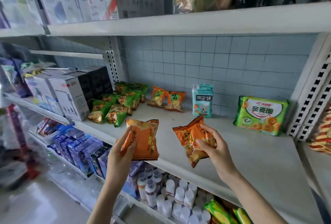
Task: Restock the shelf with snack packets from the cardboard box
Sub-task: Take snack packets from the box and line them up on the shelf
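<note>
My left hand [121, 153] grips an orange snack packet [146, 139] upright, just above the front edge of the white middle shelf [232, 152]. My right hand [214, 145] holds a second orange snack packet [192, 139], tilted, over the shelf's front part. Two orange packets [166, 101] of the same kind lean against the tiled back wall. To their left lies a heap of green snack packets [118, 104]. The cardboard box is out of view.
A pale blue biscuit bag [202, 101] and a green biscuit pack [262, 115] stand at the back right of the shelf. Appliance boxes [71, 92] sit on the left. White bottles [179, 198] and blue boxes [78, 144] fill the shelf below. A perforated upright [311, 94] bounds the right side.
</note>
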The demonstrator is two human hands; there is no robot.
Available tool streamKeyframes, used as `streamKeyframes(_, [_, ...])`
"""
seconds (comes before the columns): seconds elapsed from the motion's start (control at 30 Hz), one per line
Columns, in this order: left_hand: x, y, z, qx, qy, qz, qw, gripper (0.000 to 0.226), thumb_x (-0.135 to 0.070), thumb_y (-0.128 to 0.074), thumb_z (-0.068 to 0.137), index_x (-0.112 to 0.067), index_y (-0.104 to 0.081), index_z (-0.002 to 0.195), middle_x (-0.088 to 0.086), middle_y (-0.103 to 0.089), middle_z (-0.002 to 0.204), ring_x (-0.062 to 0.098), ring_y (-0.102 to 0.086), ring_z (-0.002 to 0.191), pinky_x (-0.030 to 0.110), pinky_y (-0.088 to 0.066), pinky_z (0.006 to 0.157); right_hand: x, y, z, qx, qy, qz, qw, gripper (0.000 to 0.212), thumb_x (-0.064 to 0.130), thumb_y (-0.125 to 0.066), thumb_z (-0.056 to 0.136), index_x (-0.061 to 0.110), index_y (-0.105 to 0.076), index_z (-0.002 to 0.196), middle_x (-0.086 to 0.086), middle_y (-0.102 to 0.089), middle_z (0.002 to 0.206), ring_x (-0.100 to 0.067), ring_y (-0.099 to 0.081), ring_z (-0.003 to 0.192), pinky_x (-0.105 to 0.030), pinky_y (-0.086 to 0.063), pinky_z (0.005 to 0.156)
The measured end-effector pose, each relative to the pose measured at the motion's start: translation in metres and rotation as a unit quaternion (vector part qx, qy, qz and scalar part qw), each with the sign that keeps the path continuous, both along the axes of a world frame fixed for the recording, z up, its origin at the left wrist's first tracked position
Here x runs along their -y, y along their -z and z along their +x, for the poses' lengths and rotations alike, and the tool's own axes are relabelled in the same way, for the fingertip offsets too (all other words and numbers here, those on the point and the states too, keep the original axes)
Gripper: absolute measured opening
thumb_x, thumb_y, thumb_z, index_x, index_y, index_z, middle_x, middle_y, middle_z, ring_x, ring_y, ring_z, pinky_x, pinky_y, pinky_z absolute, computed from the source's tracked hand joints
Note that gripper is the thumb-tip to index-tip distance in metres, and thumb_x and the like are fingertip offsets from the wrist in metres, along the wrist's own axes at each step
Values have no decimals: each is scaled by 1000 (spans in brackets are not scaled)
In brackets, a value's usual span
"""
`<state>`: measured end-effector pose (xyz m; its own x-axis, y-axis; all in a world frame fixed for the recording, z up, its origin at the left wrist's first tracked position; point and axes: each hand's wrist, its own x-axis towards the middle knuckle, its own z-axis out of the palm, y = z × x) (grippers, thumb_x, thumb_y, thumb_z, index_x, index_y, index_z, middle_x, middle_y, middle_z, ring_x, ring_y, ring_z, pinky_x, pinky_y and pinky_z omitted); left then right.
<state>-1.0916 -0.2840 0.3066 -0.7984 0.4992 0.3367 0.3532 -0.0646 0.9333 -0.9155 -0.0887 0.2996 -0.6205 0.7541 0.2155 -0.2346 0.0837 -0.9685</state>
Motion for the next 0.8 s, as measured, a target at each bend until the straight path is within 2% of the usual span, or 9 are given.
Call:
streamKeyframes(0.1, [8,1,-26,8,-2,13,1000,49,-9,-55,94,-52,-51,118,1,-64,110,14,-66,95,19,-54,70,7,1,-30,0,-14,-8,1000,45,23,-73,73,33,-60,115,8,-71,96,-11,-69,88,-22,-54,66])
streamKeyframes(0.23, [23,-3,-67,5,10,25,1000,47,-7,-53,95,-43,-52,126,-8,-63,117,9,-66,99,18,-55,73,19,0,-74,-11,-8,-10,1000,42,10,-72,79,32,-62,113,5,-71,94,-11,-69,85,-20,-53,65])
streamKeyframes(0.43, [49,-13,-136,-10,59,29,998,48,-5,-53,95,-43,-53,124,-13,-60,125,6,-62,107,18,-53,80,58,1,-141,-26,20,-18,999,40,12,-72,78,32,-62,112,0,-69,100,-12,-68,87,-22,-54,67])
streamKeyframes(0.6, [72,-13,-189,0,96,25,995,47,-7,-54,95,-42,-54,125,-7,-60,128,16,-62,111,40,-54,90,92,1,-187,-35,43,-28,998,39,8,-71,80,30,-63,111,-4,-68,97,-13,-67,84,-18,-52,65])
streamKeyframes(0.7, [78,-11,-212,9,122,24,992,47,-7,-53,95,-43,-54,125,-4,-60,129,17,-65,106,35,-57,83,105,1,-203,-38,56,-36,997,39,9,-71,79,29,-63,112,-3,-69,97,-13,-68,85,-18,-52,65])
streamKeyframes(0.8, [76,-9,-229,10,142,26,990,48,-6,-53,94,-41,-54,127,-8,-59,131,16,-62,112,27,-56,83,110,4,-214,-35,72,-38,996,40,9,-72,79,30,-63,112,0,-70,98,-10,-68,85,-17,-52,65])
